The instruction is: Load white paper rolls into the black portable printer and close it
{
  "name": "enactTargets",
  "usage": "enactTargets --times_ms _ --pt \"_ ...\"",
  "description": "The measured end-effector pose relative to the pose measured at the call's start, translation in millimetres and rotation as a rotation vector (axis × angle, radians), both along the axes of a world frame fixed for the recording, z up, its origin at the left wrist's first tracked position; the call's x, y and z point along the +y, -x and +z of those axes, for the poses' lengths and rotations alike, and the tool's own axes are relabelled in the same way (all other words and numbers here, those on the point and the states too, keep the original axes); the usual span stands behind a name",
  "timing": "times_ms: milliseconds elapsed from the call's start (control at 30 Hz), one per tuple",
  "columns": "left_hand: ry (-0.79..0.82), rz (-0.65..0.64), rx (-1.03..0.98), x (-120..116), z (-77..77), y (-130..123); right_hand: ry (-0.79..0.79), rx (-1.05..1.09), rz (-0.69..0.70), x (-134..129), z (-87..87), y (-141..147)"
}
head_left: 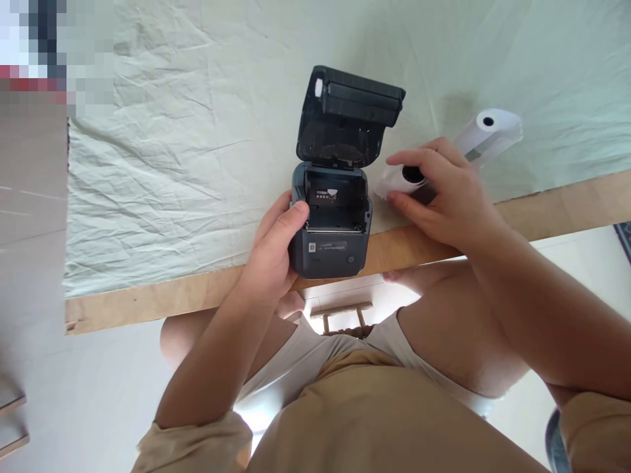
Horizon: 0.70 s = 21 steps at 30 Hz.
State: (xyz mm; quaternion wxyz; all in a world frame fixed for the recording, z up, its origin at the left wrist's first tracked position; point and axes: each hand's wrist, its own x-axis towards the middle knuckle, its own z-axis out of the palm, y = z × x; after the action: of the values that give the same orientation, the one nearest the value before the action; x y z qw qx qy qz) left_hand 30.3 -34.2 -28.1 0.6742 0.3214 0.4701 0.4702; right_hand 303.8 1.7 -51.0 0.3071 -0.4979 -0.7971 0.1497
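Note:
A small dark portable label printer (332, 253) stands at the table's front edge with its lid (352, 112) flipped up, and its paper bay shows with a printed label inside. My left hand (276, 243) grips the printer's left side, thumb on the rim of the bay. To the printer's right, my right hand (446, 190) has its thumb and fingers around a white paper roll (394, 182) with a dark core. Its far part is hidden behind my fingers. Beyond that hand lies a second white roll (493, 125) in what looks like clear wrapping.
A pale green creased cloth (197, 131) covers the table, leaving a wooden front edge (162, 312) bare. My legs are under that edge. A wooden stool or rung (342, 312) shows on the floor below. The upper left corner is pixelated.

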Motion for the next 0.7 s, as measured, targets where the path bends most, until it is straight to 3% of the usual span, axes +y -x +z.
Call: enactTargets --times_ms 200,300,433,600,700 --pt "-0.011 -0.003 -0.017 -2 -1.5 1 0.060 0.020 0.002 0 -2.5 0" --pt "-0.015 -0.001 -0.007 -2 -1.2 1 -0.004 0.018 -0.002 2 -6.5 -2" --pt "-0.013 -0.013 -0.009 -2 -1.0 1 0.039 0.041 0.015 4 -10.9 -4" --pt "-0.010 -0.004 -0.003 -2 -2.3 2 -0.057 -0.009 -0.003 3 -6.7 -3" --pt "-0.014 -0.008 -0.017 -2 -2.3 2 -0.033 -0.024 0.012 3 -6.7 -4"
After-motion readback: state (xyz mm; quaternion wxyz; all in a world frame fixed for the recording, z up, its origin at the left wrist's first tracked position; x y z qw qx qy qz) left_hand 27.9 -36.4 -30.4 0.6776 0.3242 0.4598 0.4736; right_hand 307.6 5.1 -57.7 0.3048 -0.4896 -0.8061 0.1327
